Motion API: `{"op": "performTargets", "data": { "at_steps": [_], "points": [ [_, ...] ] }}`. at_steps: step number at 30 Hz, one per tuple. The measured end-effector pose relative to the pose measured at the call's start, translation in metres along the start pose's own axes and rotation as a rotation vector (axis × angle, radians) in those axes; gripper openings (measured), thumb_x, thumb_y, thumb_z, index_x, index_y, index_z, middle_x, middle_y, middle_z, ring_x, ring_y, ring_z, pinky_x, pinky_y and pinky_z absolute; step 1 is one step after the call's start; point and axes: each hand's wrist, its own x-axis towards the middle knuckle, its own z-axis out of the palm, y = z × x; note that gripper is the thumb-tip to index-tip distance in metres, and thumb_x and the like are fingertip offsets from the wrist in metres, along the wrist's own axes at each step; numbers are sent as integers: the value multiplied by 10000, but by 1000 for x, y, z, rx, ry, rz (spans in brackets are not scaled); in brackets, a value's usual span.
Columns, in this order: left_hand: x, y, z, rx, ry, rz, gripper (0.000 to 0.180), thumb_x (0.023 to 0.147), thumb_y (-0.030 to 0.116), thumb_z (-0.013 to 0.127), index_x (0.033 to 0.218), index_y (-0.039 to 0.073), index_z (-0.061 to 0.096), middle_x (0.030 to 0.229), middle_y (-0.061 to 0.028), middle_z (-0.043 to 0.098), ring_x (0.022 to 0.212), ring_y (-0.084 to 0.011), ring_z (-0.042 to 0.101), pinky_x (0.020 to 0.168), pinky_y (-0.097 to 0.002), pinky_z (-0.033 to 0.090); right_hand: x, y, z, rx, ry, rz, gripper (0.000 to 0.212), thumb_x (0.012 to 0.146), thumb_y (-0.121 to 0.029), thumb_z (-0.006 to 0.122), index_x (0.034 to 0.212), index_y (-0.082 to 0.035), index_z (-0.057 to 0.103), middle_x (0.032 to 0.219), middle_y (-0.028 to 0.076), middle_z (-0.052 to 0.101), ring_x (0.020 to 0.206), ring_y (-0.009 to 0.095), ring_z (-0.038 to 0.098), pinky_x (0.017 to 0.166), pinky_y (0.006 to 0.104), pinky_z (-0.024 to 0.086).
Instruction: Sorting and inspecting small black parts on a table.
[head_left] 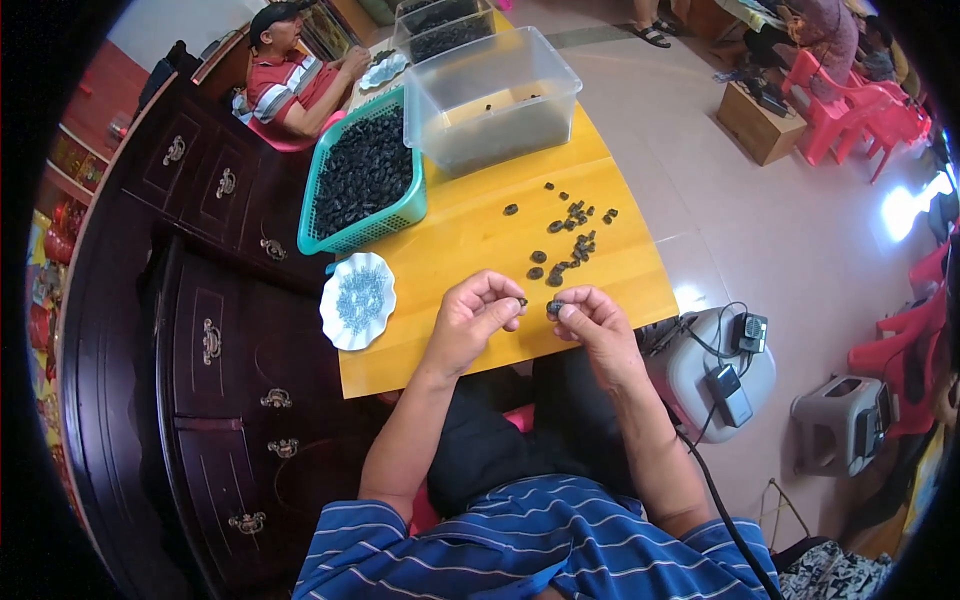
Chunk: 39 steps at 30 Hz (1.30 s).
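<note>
Over the near edge of the yellow table (470,225), my left hand (478,318) pinches a small dark part (522,301) between thumb and fingers. Just to its right, my right hand (600,330) grips a small black ring-like part (554,308) the same way. The two parts are close together but apart. Beyond my hands, several loose black round and ring-like parts (556,279) are scattered on the table. A white scalloped dish (330,308) at the left holds a heap of tiny shiny pieces, too small to name.
A teal basket (412,208) full of black parts stands at the table's left, beside a clear plastic bin (490,120) with a few bits inside. Dark drawers (215,330) flank the left. Grey stools (715,385) with cabled devices are at right. A person in red (295,85) sits far left.
</note>
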Motion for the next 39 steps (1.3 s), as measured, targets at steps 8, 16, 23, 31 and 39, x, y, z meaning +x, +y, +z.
{"op": "performTargets", "data": {
  "at_steps": [8, 16, 23, 31, 39],
  "points": [
    [-1, -6, 3, -10, -31, -20, 101, 932, 24, 628, 1032, 16, 627, 927, -28, 663, 834, -88, 641, 765, -237, 533, -1, 4, 3, -51, -45, -28, 187, 965, -148, 655, 1124, -50, 636, 969, 16, 686, 855, 98, 631, 820, 245, 502],
    [-1, -5, 3, 95, -112, 6, 106, 909, 50, 680, 1004, 15, 649, 893, -14, 670, 793, -67, 636, 751, -214, 526, -2, 2, 5, -47, -71, -31, 157, 967, -145, 657, 1091, -49, 651, 960, 12, 680, 864, 97, 633, 822, 251, 508],
    [2, 0, -4, 215, -160, -71, 68, 877, 33, 712, 935, 27, 678, 823, 16, 670, 739, -42, 614, 699, -195, 500, -2, 9, 1, -159, -98, -140, 114, 935, -41, 687, 1044, -11, 671, 919, 4, 682, 836, 65, 620, 775, 219, 510],
    [-5, -13, 4, 447, -30, 63, 21, 856, 2, 708, 870, -3, 694, 783, 7, 675, 725, -51, 612, 684, -218, 506, -3, 13, 6, -448, 11, -256, 96, 905, -31, 703, 993, 8, 706, 842, 6, 700, 781, 64, 632, 730, 227, 513],
    [-5, -5, 4, 543, -23, 70, 42, 848, 1, 708, 889, -7, 707, 798, -33, 703, 730, -85, 640, 695, -244, 523, -1, 20, 6, -512, 42, -249, 112, 901, -26, 696, 1006, 13, 698, 845, 25, 709, 802, 79, 660, 733, 241, 530]
  ]
}}
